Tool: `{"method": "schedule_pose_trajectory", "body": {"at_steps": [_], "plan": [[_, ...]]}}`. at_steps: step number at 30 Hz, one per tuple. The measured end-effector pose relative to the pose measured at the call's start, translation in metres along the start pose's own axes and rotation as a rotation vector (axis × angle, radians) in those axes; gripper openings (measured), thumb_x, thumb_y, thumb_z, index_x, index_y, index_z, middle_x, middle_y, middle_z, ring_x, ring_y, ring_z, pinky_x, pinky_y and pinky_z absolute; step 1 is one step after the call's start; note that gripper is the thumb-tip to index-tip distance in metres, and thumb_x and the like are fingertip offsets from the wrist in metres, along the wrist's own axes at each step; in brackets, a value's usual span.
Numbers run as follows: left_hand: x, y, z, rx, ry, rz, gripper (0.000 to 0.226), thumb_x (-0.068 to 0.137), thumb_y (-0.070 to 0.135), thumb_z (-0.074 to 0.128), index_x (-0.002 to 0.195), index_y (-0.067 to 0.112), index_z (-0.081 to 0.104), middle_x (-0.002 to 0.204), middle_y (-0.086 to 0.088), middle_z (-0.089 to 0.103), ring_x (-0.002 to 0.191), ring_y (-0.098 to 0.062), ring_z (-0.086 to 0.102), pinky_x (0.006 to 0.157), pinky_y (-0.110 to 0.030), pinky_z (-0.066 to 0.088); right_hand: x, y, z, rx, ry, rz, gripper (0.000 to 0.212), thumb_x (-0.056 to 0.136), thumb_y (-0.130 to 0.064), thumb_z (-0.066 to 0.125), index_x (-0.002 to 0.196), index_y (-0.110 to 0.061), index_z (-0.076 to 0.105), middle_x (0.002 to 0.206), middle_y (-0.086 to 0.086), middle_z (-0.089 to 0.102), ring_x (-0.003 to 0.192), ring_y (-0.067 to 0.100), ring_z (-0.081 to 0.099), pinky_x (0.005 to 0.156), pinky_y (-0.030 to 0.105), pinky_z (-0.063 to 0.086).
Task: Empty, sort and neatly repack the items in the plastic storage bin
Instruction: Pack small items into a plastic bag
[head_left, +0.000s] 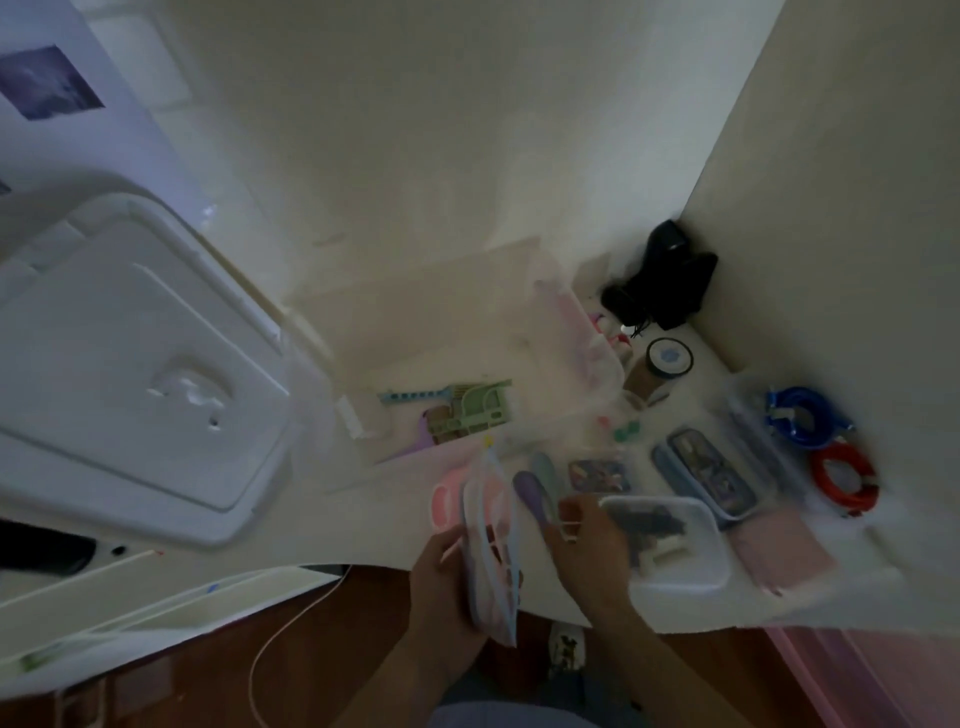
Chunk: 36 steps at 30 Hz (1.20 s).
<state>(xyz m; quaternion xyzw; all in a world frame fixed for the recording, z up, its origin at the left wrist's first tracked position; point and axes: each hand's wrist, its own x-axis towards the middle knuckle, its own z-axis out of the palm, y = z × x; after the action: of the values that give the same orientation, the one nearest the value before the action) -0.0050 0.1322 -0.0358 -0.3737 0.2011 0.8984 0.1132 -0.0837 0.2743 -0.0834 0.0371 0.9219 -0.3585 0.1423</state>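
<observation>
Keep left hand (441, 564) gripping the clear pouch (491, 551) at lower centre, right hand (587, 535) pinching a small item, then slot upright into the bin (582, 332), centre frame.

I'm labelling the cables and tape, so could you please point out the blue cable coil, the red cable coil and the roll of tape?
blue cable coil (808, 419): head view, left loops.
red cable coil (822, 475): head view, left loops.
roll of tape (653, 351): head view, dark rim.

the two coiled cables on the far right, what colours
Head view: blue cable behind, red cable nearer.
</observation>
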Motion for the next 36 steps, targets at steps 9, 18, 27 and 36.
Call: {"method": "schedule_pose_trajectory", "body": {"at_steps": [9, 18, 27, 36], "plan": [[0.008, 0.000, -0.025, -0.001, 0.090, -0.052, 0.056, 0.078, 0.032, 0.059, 0.124, 0.001, 0.059, 0.088, -0.019, 0.054, 0.074, -0.033, 0.054, 0.063, -0.039, 0.050, 0.034, 0.031, 0.083, -0.610, 0.010, -0.137, 0.026, 0.072, -0.018, 0.082, 0.089, -0.015, 0.063, 0.083, 0.005, 0.063, 0.073, 0.022, 0.061, 0.065, 0.033, 0.047], [0.008, 0.009, -0.026, 0.004, 0.063, -0.012, 0.048, 0.086, 0.032, 0.048, 0.115, -0.002, 0.067, 0.084, -0.019, 0.059, 0.070, -0.032, 0.058, 0.066, -0.038, 0.048, 0.026, 0.048, 0.089, -0.643, -0.112, -0.047, 0.023, 0.070, -0.004, 0.077, 0.084, -0.003, 0.058, 0.074, 0.013, 0.055, 0.062, 0.028, 0.057, 0.052, 0.036, 0.049], [-0.001, 0.017, 0.001, 0.048, -0.036, -0.005, 0.047, 0.083, 0.029, 0.052, 0.119, 0.002, 0.066, 0.088, -0.018, 0.062, 0.067, -0.030, 0.062, 0.058, -0.035, 0.053, 0.026, 0.031, 0.070, -0.450, -0.247, 0.098, 0.033, 0.066, -0.004, 0.079, 0.086, 0.003, 0.054, 0.074, 0.018, 0.055, 0.060, 0.028, 0.056, 0.051, 0.032, 0.046], [-0.006, 0.026, 0.035, 0.178, -0.156, 0.072, 0.056, 0.083, 0.031, 0.049, 0.128, -0.001, 0.060, 0.090, -0.017, 0.069, 0.070, -0.030, 0.069, 0.059, -0.032, 0.057, -0.041, -0.069, -0.112, 0.399, -0.095, -0.027, 0.019, 0.100, -0.007, 0.046, 0.093, -0.017, 0.060, 0.069, 0.003, 0.063, 0.059, 0.017, 0.050, 0.058, 0.033, 0.037]]}}
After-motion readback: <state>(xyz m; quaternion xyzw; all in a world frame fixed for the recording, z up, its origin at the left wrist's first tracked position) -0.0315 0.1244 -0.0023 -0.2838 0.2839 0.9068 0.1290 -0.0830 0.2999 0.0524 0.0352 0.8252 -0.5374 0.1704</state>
